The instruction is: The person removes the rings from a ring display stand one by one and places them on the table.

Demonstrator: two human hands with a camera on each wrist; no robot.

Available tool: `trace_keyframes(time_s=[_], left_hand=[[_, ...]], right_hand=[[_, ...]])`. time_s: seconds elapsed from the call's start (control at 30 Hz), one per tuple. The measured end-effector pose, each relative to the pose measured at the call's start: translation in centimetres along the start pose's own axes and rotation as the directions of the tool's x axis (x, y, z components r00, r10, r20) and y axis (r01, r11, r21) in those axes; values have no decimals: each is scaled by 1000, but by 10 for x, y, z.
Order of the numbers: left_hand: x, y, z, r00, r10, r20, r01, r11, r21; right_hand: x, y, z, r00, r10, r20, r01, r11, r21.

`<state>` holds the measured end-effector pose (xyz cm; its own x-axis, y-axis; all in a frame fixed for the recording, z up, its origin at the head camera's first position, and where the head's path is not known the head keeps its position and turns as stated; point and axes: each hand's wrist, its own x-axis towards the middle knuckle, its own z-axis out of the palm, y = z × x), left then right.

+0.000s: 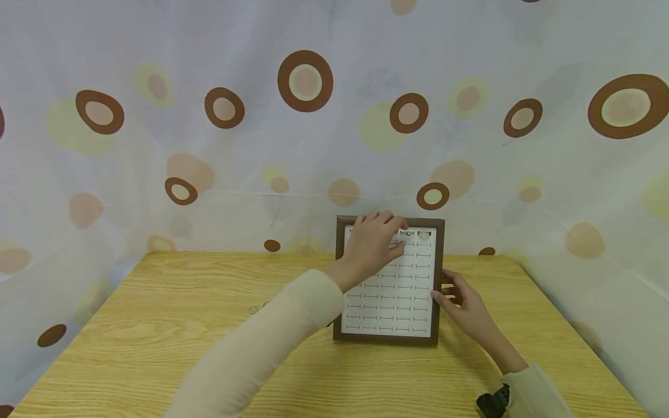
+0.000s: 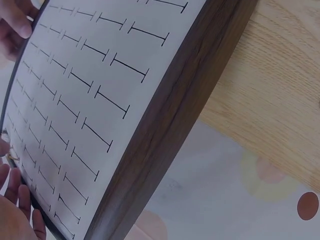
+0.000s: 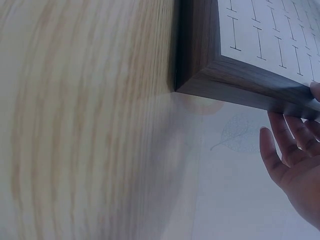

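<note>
A brown-framed display board (image 1: 387,296) with rows of slits on its white face stands upright on the table. Near its top, a small gold-toned ring (image 1: 408,233) sits in a slit, with a pale round item (image 1: 424,235) in the slit to its right. My left hand (image 1: 368,247) reaches across the upper face, thumb and forefinger parted beside the ring; in the left wrist view its fingers (image 2: 24,197) are spread near the board's edge. With thumb in front and fingers at the side, my right hand (image 1: 462,305) grips the frame's right edge.
Small rings (image 1: 254,310) lie on the wooden table (image 1: 198,290), left of the board and partly hidden by the left sleeve (image 1: 272,342). A patterned curtain (image 1: 345,157) hangs behind. A black device (image 1: 493,402) is on the right wrist.
</note>
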<state>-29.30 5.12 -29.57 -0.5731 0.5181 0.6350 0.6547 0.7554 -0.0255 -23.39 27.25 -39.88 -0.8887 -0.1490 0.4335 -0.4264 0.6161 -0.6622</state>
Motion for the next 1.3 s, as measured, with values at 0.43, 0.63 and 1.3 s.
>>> trace_keyframes(time_s=[0.43,0.63,1.3], left_hand=[[6,2,4,1000,26,-12,-26,998,58],[7,4,7,999,20,-34,-16,996,88],[8,7,3,1000,0,-10,0,999,51]], right_hand=[[1,0,1,1000,-9,-6,9,1000,-5],[1,3,2,1000,-9,-14,9,1000,-13],[1,4,2,999,-31,-16,31,999,-6]])
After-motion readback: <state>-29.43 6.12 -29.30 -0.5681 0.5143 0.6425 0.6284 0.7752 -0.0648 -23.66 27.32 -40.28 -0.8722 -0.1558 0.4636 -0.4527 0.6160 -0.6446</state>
